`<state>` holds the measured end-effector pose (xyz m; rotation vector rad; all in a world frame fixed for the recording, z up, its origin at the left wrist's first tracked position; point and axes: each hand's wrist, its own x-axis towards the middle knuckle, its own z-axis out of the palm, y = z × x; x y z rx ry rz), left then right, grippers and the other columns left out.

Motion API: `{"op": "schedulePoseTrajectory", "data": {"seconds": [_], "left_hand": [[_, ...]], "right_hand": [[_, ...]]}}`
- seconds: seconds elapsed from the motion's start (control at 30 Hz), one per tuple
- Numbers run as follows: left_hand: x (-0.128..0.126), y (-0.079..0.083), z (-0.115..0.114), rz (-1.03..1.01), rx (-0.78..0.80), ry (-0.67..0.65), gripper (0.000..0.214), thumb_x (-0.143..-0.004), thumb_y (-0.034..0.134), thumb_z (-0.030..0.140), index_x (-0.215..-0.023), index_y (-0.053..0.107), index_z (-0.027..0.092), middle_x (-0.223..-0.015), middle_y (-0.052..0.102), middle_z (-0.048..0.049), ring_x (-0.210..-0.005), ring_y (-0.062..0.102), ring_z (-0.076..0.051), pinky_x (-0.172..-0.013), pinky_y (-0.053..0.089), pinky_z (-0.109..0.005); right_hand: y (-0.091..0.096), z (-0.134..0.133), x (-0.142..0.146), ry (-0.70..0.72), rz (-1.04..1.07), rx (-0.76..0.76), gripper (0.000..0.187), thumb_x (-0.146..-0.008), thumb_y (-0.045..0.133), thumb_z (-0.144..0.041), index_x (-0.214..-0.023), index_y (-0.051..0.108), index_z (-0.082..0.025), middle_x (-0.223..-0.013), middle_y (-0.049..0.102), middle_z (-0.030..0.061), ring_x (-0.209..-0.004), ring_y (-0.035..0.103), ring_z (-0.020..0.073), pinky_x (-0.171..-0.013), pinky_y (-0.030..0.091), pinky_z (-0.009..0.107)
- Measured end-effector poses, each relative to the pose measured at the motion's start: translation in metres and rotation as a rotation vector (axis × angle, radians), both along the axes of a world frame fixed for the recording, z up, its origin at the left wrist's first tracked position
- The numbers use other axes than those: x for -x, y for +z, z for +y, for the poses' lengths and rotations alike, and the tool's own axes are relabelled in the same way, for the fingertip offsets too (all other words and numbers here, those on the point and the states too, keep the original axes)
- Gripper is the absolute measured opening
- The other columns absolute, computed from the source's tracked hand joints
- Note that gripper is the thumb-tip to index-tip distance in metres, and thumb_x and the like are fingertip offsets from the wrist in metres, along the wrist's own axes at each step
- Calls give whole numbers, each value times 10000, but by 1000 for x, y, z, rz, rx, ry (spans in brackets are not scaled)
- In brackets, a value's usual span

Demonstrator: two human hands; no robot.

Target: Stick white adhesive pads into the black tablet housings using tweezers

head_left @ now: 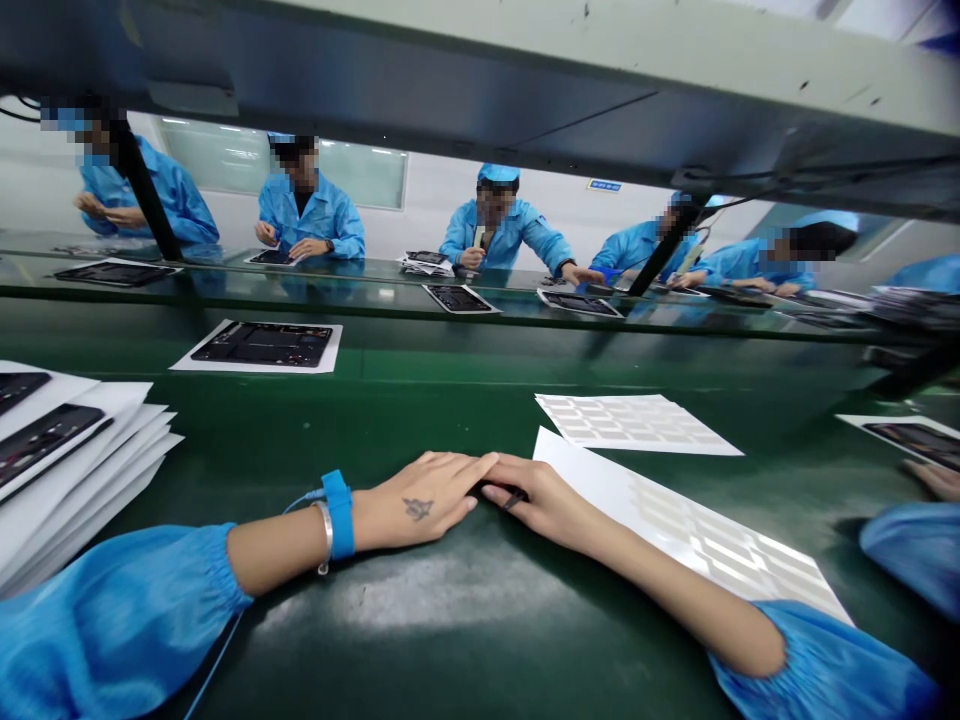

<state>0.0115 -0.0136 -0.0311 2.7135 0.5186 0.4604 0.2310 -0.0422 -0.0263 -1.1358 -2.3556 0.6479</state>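
My left hand (424, 497) lies flat over the green work surface, fingers stretched out together towards the right. A blue wrist strap (340, 514) with a thin cord is round that wrist. The fingertips of my right hand (553, 503) meet those of the left. Between the thumb and curled fingers of my right hand shows a small dark pointed thing (515, 498); most of it is hidden. Just beyond and beside the right forearm lie two white sheets with rows of pale stickers, a nearer sheet (592, 470) and a farther sheet (637, 420).
On the left stands a stack of white sheets (142, 450) with dark device panels on top. A dark panel on white paper (262, 345) lies ahead. Co-workers in blue sit across the line; a neighbour's sleeve (915, 550) is at right. A shelf (480, 110) hangs overhead.
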Motion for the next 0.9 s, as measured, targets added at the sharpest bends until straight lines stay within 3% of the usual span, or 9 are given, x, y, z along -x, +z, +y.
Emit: {"op": "schedulePoseTrajectory", "data": {"seconds": [0.9], "left_hand": [[1,3,0,20,22,11,536,-1006,380,236,-1516,225,176,-1479,442,-122,-1359,421,-237,-1127,357,-434]], "right_hand": [[0,2,1,-1,8,-21,253,-956,480,-246,-1060,705,-196,-992,707,90,-943,657,215,-844,503,325]]}}
